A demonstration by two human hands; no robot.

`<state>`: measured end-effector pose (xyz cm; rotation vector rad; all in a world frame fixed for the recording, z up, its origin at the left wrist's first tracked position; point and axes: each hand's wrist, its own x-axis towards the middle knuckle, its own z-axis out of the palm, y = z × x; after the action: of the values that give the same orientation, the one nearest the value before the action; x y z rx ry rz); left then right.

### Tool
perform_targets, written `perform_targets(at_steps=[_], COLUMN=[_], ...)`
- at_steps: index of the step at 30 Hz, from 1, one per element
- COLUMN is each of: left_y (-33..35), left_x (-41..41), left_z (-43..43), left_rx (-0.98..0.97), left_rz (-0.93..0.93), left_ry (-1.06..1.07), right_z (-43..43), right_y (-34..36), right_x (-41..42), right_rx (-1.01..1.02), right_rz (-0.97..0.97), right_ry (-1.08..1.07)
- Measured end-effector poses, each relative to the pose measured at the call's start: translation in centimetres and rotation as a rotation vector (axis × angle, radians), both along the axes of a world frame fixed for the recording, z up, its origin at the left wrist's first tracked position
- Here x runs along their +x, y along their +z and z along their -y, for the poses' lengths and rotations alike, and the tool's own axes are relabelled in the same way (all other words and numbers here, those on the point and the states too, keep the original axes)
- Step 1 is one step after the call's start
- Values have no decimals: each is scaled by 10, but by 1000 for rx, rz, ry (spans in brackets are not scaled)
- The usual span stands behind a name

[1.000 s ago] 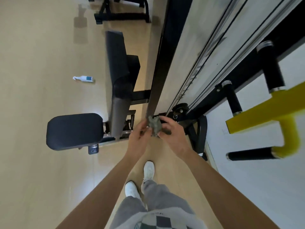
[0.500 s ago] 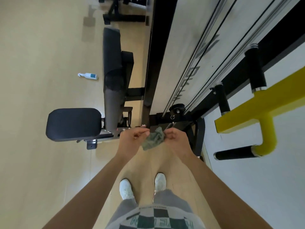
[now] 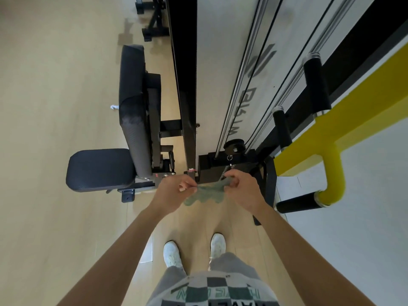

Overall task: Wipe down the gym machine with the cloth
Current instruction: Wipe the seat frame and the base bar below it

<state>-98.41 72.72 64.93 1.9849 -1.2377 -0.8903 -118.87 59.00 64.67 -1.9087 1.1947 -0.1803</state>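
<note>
Between left hand (image 3: 174,191) and right hand (image 3: 242,193), pinched at each end by curled fingers and spread out: green cloth (image 3: 207,192), not yet touching the gym machine (image 3: 185,85) just beyond. Could slip from either pinch onto the wooden floor (image 3: 55,107) if tugged harder. Farther left, black seat pad (image 3: 100,168); farther right, yellow bar (image 3: 331,173) by a pale wall.

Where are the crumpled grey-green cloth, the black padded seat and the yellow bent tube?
crumpled grey-green cloth (image 3: 207,193), head view, its hanging middle part
black padded seat (image 3: 100,170), head view, centre of the cushion
yellow bent tube (image 3: 332,171), head view, its vertical stretch
</note>
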Motion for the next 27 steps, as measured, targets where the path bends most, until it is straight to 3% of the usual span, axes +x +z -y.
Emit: perform_targets(at_steps=[4,8,11,15,23,27], left_y=[7,12,18,27,20,10], left_x=[-4,6,24,44,75,80], left_z=[7,10,10,10,25,46], left_rx=[-46,-67,-55,5,157,117], left_rz=[-104,-56,-4,63,437,538], left_ry=[-84,-162,-211,-209,-284,-42], right_z=[2,8,12,20,46,57], right_y=[5,8,3,0,0,-1], right_x=[18,48,69,83,85,92], right_rx=[68,295,313,189,-169,-176], right_rz=[146,224,165,-40,-71,65], right_ry=[206,465,524,610,407,126])
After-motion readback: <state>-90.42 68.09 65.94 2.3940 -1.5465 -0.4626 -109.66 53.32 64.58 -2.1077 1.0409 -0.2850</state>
